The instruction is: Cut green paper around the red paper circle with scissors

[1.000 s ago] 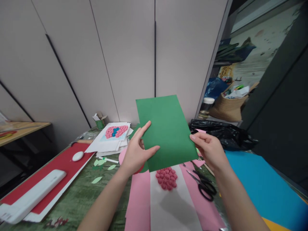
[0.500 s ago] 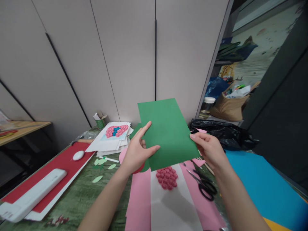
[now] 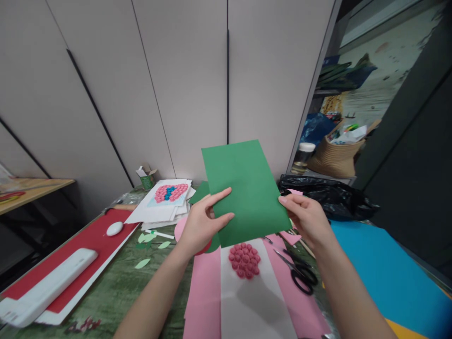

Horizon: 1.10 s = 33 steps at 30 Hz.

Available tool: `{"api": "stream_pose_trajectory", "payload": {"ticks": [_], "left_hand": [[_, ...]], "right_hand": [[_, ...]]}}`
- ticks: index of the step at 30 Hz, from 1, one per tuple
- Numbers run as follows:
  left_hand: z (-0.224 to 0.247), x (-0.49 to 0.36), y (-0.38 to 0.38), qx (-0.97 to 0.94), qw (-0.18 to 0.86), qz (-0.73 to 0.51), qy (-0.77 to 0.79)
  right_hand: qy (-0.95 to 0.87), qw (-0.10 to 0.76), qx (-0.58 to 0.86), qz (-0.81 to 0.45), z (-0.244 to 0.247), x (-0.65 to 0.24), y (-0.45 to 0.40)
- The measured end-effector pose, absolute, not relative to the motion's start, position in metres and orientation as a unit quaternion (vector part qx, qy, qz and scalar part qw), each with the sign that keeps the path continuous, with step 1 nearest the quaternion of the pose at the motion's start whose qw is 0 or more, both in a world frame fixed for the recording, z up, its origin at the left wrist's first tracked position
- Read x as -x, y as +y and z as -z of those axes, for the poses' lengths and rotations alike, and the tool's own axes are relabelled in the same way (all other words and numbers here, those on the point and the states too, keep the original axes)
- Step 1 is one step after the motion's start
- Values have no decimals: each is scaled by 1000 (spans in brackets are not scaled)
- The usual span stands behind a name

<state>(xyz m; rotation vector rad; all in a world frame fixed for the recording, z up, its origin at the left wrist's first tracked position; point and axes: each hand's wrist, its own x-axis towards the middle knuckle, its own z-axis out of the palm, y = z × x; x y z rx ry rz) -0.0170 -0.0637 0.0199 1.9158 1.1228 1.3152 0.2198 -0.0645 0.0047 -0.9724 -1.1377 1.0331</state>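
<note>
A sheet of green paper is held up in the air, tilted, between my two hands. My left hand grips its left edge, thumb and index finger lying on the near face, the other fingers behind. At the right edge, my right hand pinches the sheet between thumb and fingers. Below it lies a white sheet on pink paper, bearing a cluster of pink paper rolls. Black-handled scissors rest on the pink paper to the right.
Left on the green-covered table are red paper, a long white device, a white oval object and pale green leaf cutouts. Behind stands a stack of white sheets. Blue paper and a black plastic bag lie right.
My left index finger has slid lower and further in across the green paper. The sheet's top has shifted slightly upward, while my right hand has kept its pinch.
</note>
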Motion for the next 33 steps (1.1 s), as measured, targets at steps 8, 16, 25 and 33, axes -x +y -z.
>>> {"api": "stream_pose_trajectory", "payload": {"ticks": [8,16,25,33], "left_hand": [[-21,16,-66,-715,277,-484,422],[-21,17,-64,-726,253,-476,428],[-21,17,-64,-726,239,-487,422],[-21,17,-64,-719,240,-508,409]], "right_hand": [[-504,623,439,-407,-2,-222,-63],[-497,615,432,-434,-5,-220,-64],[-495,640,437,-393,1,-221,-60],[-513,608,446,-410,-3,-223,-61]]}}
